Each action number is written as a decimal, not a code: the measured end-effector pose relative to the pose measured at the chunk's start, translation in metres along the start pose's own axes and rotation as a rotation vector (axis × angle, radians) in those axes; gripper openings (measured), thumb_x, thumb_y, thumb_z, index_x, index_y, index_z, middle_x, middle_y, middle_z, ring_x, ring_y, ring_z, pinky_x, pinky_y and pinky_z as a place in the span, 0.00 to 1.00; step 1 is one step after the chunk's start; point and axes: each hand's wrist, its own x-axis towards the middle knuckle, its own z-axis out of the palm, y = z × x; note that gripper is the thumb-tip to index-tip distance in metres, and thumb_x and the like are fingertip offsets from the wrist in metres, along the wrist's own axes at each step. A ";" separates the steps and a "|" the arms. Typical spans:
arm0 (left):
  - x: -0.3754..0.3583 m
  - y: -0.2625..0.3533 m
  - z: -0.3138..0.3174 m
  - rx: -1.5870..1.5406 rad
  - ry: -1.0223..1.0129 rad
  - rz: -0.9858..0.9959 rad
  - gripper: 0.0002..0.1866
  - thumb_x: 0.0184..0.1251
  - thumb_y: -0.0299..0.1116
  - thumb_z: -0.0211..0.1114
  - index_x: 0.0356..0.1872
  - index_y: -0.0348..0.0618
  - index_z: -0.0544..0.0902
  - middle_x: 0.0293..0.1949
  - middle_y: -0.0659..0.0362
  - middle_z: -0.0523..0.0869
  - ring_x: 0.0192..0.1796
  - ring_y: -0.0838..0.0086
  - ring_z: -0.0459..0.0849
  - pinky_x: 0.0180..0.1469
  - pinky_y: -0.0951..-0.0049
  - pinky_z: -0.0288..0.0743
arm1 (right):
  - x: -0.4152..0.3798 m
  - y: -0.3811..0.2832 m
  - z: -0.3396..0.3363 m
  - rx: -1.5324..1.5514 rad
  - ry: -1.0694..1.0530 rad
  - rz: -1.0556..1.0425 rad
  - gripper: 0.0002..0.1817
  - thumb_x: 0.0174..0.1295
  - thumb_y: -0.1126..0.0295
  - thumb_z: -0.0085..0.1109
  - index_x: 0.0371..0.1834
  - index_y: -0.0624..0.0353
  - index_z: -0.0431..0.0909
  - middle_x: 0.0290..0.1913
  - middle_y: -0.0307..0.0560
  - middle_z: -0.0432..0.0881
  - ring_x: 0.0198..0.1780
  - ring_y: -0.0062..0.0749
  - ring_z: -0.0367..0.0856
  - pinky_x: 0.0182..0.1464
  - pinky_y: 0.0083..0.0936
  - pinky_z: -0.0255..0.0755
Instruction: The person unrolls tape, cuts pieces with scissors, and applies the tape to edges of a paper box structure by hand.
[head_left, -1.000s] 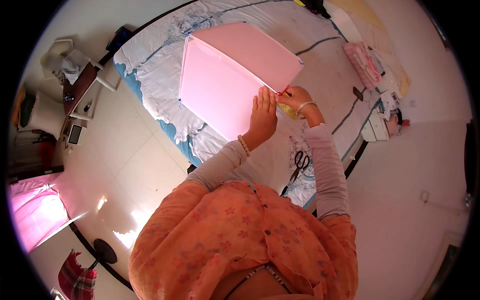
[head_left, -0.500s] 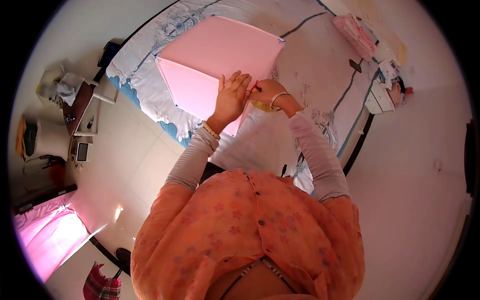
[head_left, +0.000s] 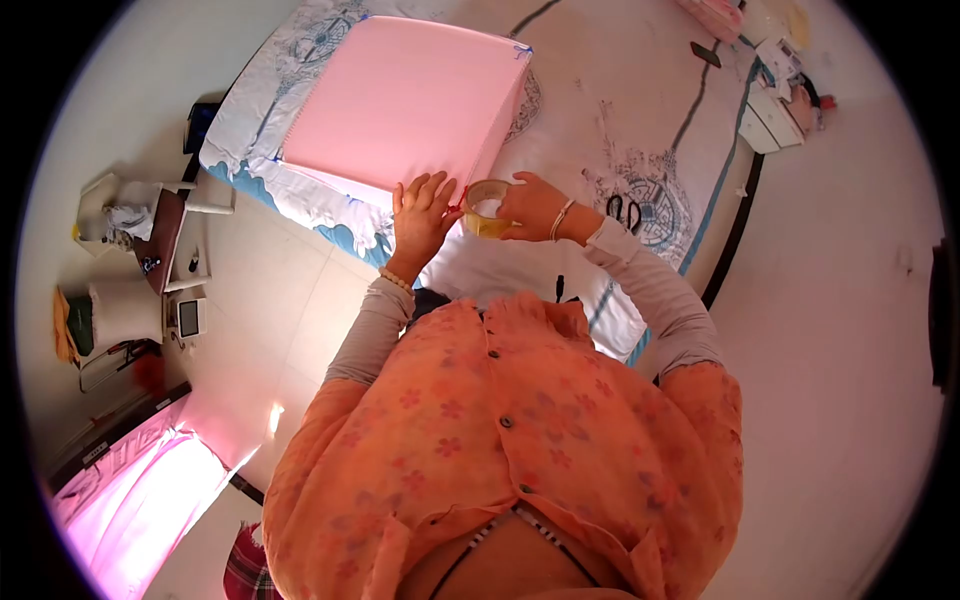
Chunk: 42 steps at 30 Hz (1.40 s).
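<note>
A pink box-shaped panel structure (head_left: 410, 95) with small blue ties at its corners lies on the bed. My left hand (head_left: 420, 218) rests on its near edge, fingers stretched out and lying flat. In my right hand (head_left: 538, 208) is a roll of yellowish clear tape (head_left: 487, 226), gripped at its right side with the fingers in the hole. The roll stands right beside the left fingertips, at the box's near right corner. A small red bit (head_left: 455, 208) shows between the left hand and the roll.
A patterned white and blue bedspread (head_left: 590, 100) covers the bed. Black loops like scissor handles (head_left: 622, 212) lie right of my right hand. A dark phone (head_left: 705, 54) is farther off. A white cabinet (head_left: 768, 122) stands at the right, a brown table (head_left: 167, 240) at the left.
The view has shifted, and the box sits farther left and up in it. My right hand has drawn away from the left, and more of the tape roll shows now.
</note>
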 end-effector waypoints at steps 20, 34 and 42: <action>-0.022 0.001 0.013 0.026 0.038 0.040 0.29 0.51 0.44 0.70 0.56 0.53 0.76 0.61 0.65 0.73 0.63 0.66 0.68 0.63 0.43 0.55 | -0.030 -0.039 0.004 -0.347 0.293 -0.114 0.04 0.48 0.69 0.57 0.18 0.50 0.77 0.22 0.36 0.75 0.32 0.29 0.75 0.50 0.31 0.66; -0.025 0.004 0.015 -0.006 0.014 0.012 0.30 0.50 0.46 0.71 0.57 0.52 0.76 0.60 0.66 0.73 0.63 0.66 0.68 0.63 0.44 0.55 | -0.043 -0.016 0.025 -0.288 0.233 -0.016 0.04 0.50 0.69 0.56 0.20 0.49 0.78 0.22 0.34 0.76 0.33 0.28 0.74 0.43 0.28 0.64; -0.025 0.006 0.020 -0.003 0.077 0.005 0.29 0.49 0.44 0.73 0.55 0.53 0.77 0.60 0.67 0.74 0.62 0.66 0.70 0.63 0.44 0.53 | -0.031 -0.017 0.032 -0.264 0.177 0.118 0.03 0.51 0.68 0.57 0.24 0.50 0.79 0.25 0.35 0.77 0.35 0.29 0.74 0.47 0.31 0.62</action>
